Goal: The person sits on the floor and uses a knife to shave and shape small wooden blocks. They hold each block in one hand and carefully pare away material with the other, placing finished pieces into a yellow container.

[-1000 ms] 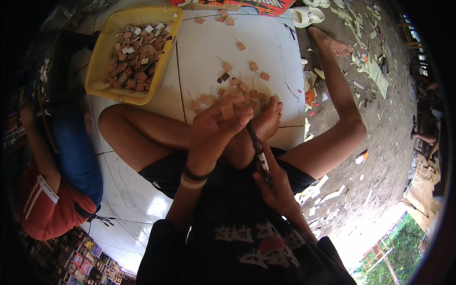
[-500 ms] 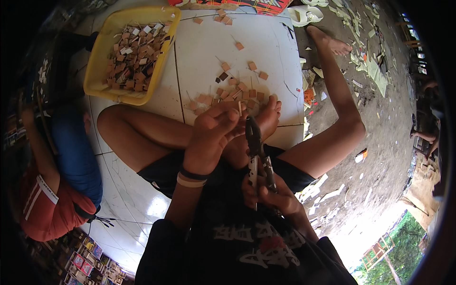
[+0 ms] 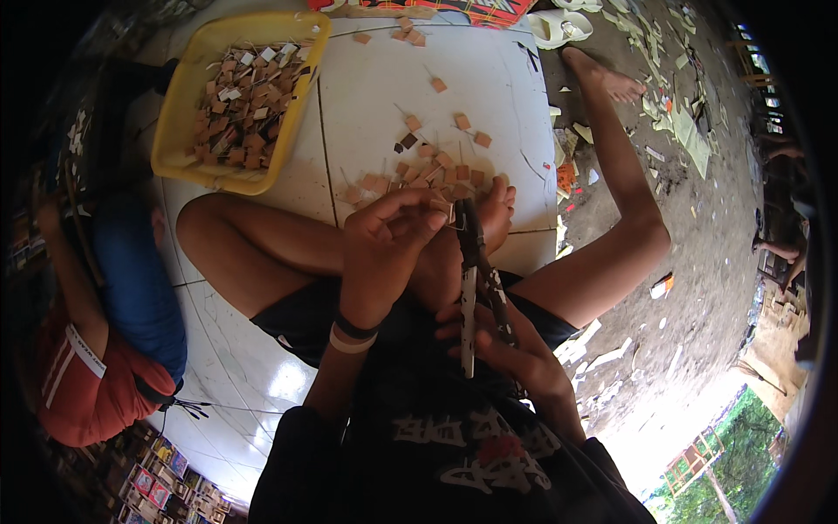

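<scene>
Left hand [image 3: 384, 249]: fingers curled, tips pinching a small tag [image 3: 447, 212]. Right hand [image 3: 506, 345] wrapped around pliers [image 3: 476, 279], handles spread; nose meets the tag.

Yellow tray [image 3: 179, 144], brown wooden tiles [image 3: 419, 175], white floor [image 3: 375, 79], dark pliers [image 3: 476, 271]

Down on the white tiled floor [image 3: 367, 87], the person sits with one leg folded and the other stretched out over the dirt. The left hand [image 3: 384, 244] pinches a small piece by its thin wire, right at the nose of the pliers [image 3: 476, 279], which the right hand [image 3: 502, 345] grips by the handles, handles spread. Just beyond the foot lies a scatter of little brown squares [image 3: 428, 166]. Upper left, a yellow tray [image 3: 188, 166] is heaped with more of them. At far left, another person in red and blue [image 3: 105, 349].
</scene>
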The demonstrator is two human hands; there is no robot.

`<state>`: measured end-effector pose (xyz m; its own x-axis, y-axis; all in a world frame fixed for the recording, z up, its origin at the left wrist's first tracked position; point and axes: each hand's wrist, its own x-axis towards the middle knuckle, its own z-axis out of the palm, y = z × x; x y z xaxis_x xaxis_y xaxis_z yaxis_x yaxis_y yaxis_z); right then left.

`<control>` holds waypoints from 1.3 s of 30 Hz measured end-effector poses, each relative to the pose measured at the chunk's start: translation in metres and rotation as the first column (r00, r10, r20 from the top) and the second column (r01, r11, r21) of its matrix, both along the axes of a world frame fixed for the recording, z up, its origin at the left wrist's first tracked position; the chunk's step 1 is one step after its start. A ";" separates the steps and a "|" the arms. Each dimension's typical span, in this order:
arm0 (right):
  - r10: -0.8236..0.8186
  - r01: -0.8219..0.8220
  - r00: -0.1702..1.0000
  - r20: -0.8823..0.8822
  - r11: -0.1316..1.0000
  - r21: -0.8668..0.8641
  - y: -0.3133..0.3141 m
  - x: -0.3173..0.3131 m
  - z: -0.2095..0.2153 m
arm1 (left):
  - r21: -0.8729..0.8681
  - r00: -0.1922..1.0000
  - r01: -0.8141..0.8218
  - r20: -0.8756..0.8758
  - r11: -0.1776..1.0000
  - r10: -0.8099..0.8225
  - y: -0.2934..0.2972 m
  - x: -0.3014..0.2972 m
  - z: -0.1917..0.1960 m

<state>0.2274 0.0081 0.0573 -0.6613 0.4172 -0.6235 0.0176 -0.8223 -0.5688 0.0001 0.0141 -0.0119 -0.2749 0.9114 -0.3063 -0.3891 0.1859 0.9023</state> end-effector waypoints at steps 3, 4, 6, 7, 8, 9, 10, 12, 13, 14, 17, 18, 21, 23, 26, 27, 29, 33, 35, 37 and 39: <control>-0.009 0.009 1.000 -0.011 1.000 -0.017 0.001 -0.001 0.002 | 0.023 0.998 0.008 -0.058 1.000 -0.006 0.000 0.003 0.001; -0.003 0.003 1.000 -0.015 1.000 -0.020 0.001 -0.001 0.002 | 0.027 0.998 0.013 -0.068 1.000 -0.011 0.000 0.003 0.002; 0.003 -0.004 1.000 -0.012 1.000 -0.031 0.001 0.000 0.002 | 0.030 0.997 0.026 -0.077 0.999 -0.024 0.000 0.003 0.005; 0.005 -0.006 1.000 -0.011 0.999 -0.036 0.001 0.000 0.002 | 0.029 0.997 0.035 -0.076 0.999 -0.033 0.000 0.003 0.007; -0.001 0.000 1.000 -0.018 0.999 -0.037 0.001 0.001 0.002 | 0.035 0.997 0.041 -0.071 0.999 -0.039 0.000 0.002 0.009; -0.007 0.006 1.000 -0.025 0.999 -0.039 0.001 0.001 0.002 | 0.029 0.995 0.050 -0.087 0.998 -0.048 0.000 0.002 0.011; -0.014 0.012 0.999 -0.031 0.999 -0.040 0.001 0.001 0.003 | 0.029 0.994 0.056 -0.100 0.998 -0.053 -0.001 0.002 0.012; -0.014 0.013 0.999 -0.033 0.999 -0.043 0.000 0.001 0.003 | 0.047 0.993 0.060 -0.108 0.997 -0.055 -0.001 0.002 0.013; -0.014 0.013 0.999 -0.034 0.999 -0.044 0.000 0.001 0.003 | 0.066 0.993 0.059 -0.105 0.996 -0.052 0.000 0.002 0.013; -0.014 0.013 1.000 -0.028 0.999 -0.045 0.000 0.001 0.004 | 0.084 0.994 0.057 -0.101 0.995 -0.049 0.000 0.003 0.012; -0.014 0.013 1.000 -0.010 0.999 -0.048 0.000 0.000 0.005 | 0.102 0.994 0.045 -0.103 0.994 -0.035 -0.001 0.004 0.012; -0.013 0.013 1.000 -0.002 0.999 -0.047 -0.001 0.000 0.005 | 0.100 0.993 0.045 -0.110 0.994 -0.034 -0.001 0.004 0.011; -0.012 0.014 0.999 0.045 0.999 -0.036 -0.002 0.001 0.004 | 0.098 0.992 0.045 -0.123 0.994 -0.032 -0.002 0.005 0.011; 0.028 -0.027 0.999 0.040 0.999 -0.025 -0.002 0.002 0.000 | 0.097 0.993 0.042 -0.114 0.994 -0.031 -0.003 0.005 0.011; 0.086 -0.086 0.996 0.028 0.996 -0.014 -0.004 0.003 -0.013 | 0.125 0.993 0.043 -0.118 0.991 -0.028 -0.004 0.005 0.008; 0.062 -0.061 0.996 0.064 0.998 -0.018 -0.008 0.001 -0.017 | 0.129 0.991 0.053 -0.127 0.990 -0.037 -0.005 0.005 0.006; 0.062 -0.064 0.988 0.139 0.998 0.007 -0.015 -0.001 -0.024 | 0.131 0.991 0.065 -0.123 0.989 -0.049 -0.007 0.005 0.003; 0.115 -0.168 0.946 0.302 0.974 0.153 -0.024 -0.004 -0.036 | 0.162 0.996 0.069 -0.060 0.984 -0.060 -0.012 0.008 -0.006; 0.075 -0.228 0.899 0.433 0.922 0.314 -0.026 -0.004 -0.039 | 0.179 0.998 0.071 -0.015 0.981 -0.069 -0.012 0.010 -0.009; -0.053 -0.309 0.831 0.554 0.784 0.539 -0.027 -0.005 -0.042 | 0.195 0.993 0.083 -0.098 0.977 -0.065 -0.012 0.010 -0.011; -0.131 -0.310 0.754 0.643 0.792 0.525 -0.026 -0.004 -0.049 | 0.105 0.961 0.139 -0.254 0.985 -0.108 -0.011 0.008 -0.013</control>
